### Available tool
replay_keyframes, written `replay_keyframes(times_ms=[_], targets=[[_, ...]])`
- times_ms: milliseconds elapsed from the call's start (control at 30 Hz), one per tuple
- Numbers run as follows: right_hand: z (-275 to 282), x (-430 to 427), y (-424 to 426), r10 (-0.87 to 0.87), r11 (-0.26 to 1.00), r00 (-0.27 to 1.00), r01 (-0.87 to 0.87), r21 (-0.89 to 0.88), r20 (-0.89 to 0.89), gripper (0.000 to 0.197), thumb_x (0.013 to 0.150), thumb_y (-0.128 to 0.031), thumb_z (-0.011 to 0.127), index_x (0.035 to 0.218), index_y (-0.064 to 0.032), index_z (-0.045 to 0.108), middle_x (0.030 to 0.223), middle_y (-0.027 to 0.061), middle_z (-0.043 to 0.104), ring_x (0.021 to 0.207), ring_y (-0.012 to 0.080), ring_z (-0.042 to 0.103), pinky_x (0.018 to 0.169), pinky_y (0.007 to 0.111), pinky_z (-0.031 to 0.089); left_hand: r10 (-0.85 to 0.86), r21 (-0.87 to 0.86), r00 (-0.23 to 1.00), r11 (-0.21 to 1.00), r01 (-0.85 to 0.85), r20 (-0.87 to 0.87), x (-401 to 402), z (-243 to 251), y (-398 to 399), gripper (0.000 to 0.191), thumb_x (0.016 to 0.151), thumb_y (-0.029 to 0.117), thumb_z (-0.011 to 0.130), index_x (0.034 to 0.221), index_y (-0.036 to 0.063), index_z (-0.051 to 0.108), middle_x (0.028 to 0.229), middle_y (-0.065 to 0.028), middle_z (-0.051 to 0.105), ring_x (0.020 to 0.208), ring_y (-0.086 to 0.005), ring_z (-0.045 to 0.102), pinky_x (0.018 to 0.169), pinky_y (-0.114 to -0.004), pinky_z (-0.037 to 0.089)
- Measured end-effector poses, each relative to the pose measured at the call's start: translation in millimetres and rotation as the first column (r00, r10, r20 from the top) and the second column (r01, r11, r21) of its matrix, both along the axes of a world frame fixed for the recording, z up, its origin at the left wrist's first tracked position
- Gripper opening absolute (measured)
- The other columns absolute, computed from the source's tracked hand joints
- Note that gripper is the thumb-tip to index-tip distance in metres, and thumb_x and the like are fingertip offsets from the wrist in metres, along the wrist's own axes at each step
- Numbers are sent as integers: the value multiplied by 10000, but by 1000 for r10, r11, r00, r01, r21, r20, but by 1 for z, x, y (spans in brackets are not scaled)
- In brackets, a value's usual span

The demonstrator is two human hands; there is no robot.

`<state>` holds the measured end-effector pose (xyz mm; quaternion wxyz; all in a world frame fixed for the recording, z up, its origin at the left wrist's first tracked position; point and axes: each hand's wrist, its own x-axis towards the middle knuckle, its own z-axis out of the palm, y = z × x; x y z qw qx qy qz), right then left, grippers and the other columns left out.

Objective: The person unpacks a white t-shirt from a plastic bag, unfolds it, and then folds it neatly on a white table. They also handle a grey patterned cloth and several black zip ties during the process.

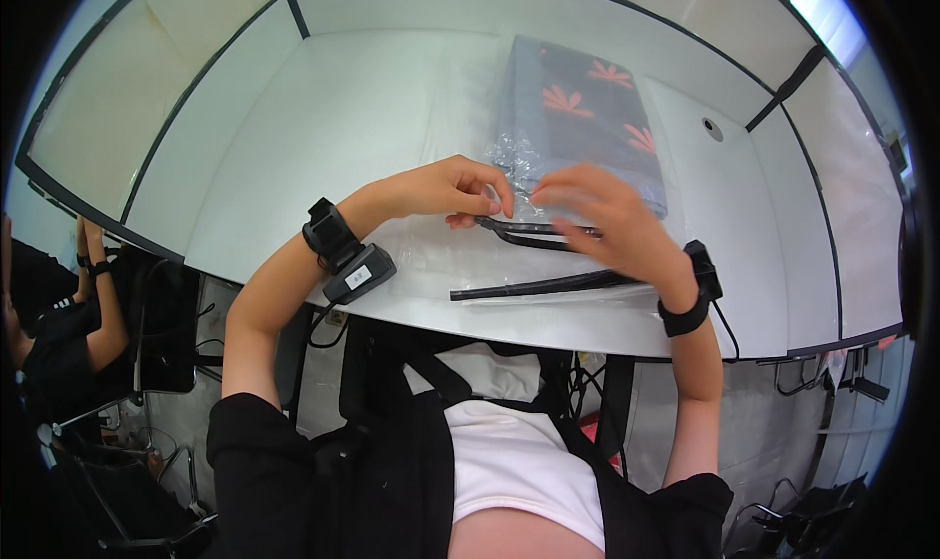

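Observation:
My left hand [463,190] has its fingers curled beside one end of a looped black strip [514,236]. A bit of clear plastic shows at its fingertips, but I cannot tell whether it is gripped. My right hand [609,217] is blurred, with fingers apart, and covers the other end of the looped strip. Below it, a long black bar [529,287] lies near the desk's front edge, its right end hidden by that hand. Just beyond both hands is a folded grey cloth [587,122] with pink flower shapes, partly under crinkled clear plastic [514,155].
White panels with black edging [470,5] enclose the white desk [330,118]. A round cable hole [711,129] is at the right. Wristbands sit on both wrists; a dark box [360,274] with a cable hangs by the left one. Another person [66,324] sits at the far left.

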<state>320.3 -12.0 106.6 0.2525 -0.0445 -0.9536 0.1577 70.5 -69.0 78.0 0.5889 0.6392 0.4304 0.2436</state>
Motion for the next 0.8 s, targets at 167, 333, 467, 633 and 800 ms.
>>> replay_keyframes(times_ms=[167, 333, 467, 633, 800], targets=[[-32, -26, -21, 124, 980, 985, -140, 141, 117, 431, 756, -25, 627, 1173, -112, 563, 1152, 66, 519, 994, 269, 533, 856, 372, 453, -28, -51, 999, 998, 26, -39, -5, -4, 3, 122, 880, 90, 525, 979, 80, 595, 787, 9, 597, 548, -39, 468, 497, -188, 380], [-43, -32, -17, 110, 984, 988, -123, 128, 109, 463, 762, -34, 616, 1209, -123, 536, 1115, 69, 522, 946, 270, 531, 841, 379, 456, -51, -43, 996, 998, 48, -78, -10, -7, 5, 152, 877, 83, 514, 1010, 77, 587, 726, 14, 575, 535, -42, 460, 491, -192, 375], [-43, -34, -18, 89, 989, 994, -96, 110, 66, 446, 758, -19, 613, 1188, -117, 542, 1100, 77, 543, 922, 274, 544, 813, 372, 467, -74, -31, 994, 997, 71, -86, -12, -8, 6, 190, 866, 70, 508, 1039, 70, 584, 662, 25, 546, 538, -43, 478, 485, -193, 374], [-44, -37, -20, 58, 988, 996, -66, 136, 64, 381, 726, -7, 600, 1091, -102, 552, 1014, 53, 531, 827, 227, 535, 732, 340, 468, -100, -14, 992, 995, 99, -71, -12, -11, 7, 206, 854, 76, 509, 1045, 72, 585, 654, 23, 554, 542, -47, 497, 492, -192, 378], [-50, -42, -24, -9, 966, 999, -5, 257, 53, 432, 657, 2, 619, 1060, -141, 556, 839, 47, 472, 696, 208, 519, 621, 317, 466, -86, -26, 995, 996, 84, -60, -11, -9, 5, 207, 856, 65, 515, 1052, 71, 579, 657, 31, 553, 542, -41, 487, 499, -181, 374]])
